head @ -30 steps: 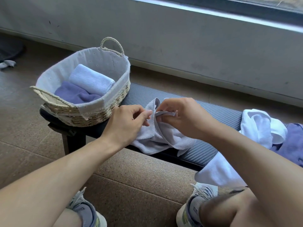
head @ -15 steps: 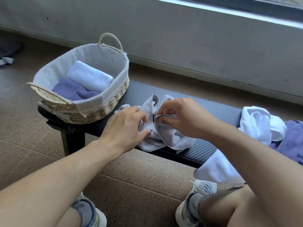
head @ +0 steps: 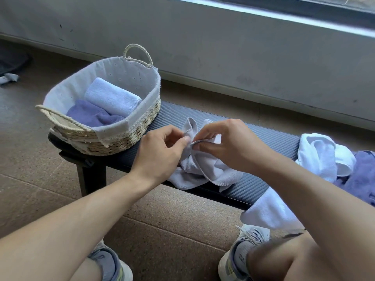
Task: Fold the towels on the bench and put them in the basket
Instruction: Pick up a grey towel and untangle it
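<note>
Pale grey terry towel (head: 199, 169) (crumpled, stitched hem) pinched by left hand (head: 160, 153) and right hand (head: 229, 147) on ribbed bench (head: 253, 185).

Brown speckled floor (head: 182, 216); grey scuffed wall (head: 223, 47); window sill (head: 284, 17) above, daylight along it.
</note>
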Tool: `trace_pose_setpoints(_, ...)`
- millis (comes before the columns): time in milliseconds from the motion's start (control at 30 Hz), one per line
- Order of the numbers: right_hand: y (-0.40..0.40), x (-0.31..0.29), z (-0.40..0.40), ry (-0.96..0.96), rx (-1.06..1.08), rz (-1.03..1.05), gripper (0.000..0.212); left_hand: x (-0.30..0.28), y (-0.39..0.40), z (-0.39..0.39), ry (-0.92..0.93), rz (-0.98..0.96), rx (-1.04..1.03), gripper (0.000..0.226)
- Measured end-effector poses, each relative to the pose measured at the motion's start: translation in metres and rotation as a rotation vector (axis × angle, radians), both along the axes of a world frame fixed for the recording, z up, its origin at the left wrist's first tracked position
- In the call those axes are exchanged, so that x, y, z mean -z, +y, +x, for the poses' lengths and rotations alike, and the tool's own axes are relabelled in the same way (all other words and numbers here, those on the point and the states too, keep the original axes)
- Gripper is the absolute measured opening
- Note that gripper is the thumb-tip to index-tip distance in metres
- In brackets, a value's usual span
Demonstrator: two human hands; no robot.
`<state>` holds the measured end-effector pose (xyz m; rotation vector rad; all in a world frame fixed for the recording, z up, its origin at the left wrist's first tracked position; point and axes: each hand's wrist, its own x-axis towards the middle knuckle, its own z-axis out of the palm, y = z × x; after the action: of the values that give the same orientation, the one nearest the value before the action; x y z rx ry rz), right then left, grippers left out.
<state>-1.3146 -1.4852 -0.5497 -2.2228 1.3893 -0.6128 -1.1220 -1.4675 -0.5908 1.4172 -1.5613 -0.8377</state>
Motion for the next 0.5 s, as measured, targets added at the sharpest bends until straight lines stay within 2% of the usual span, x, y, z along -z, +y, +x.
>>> trace_pose_setpoints(67,-0.001,-0.001,0.0,-0.075,0.027,0.014,0.007,-0.001,0.002,-0.002,0.177,0.054,0.017,0.016)
trace_pose_setpoints(133,-0.002,-0.001,-0.001,-0.109,0.04,0.027,0.008,0.001,0.003,-0.002,0.256,0.08,0.03,0.019)
trace_pose_setpoints(267,-0.002,-0.001,-0.003,-0.13,0.053,0.056,0.01,0.0,0.006,-0.003,0.285,0.086,0.061,0.005)
trace_pose_setpoints(500,0.002,-0.007,-0.003,-0.09,0.047,0.087,0.015,-0.005,0.012,-0.006,0.198,0.062,0.091,0.003)
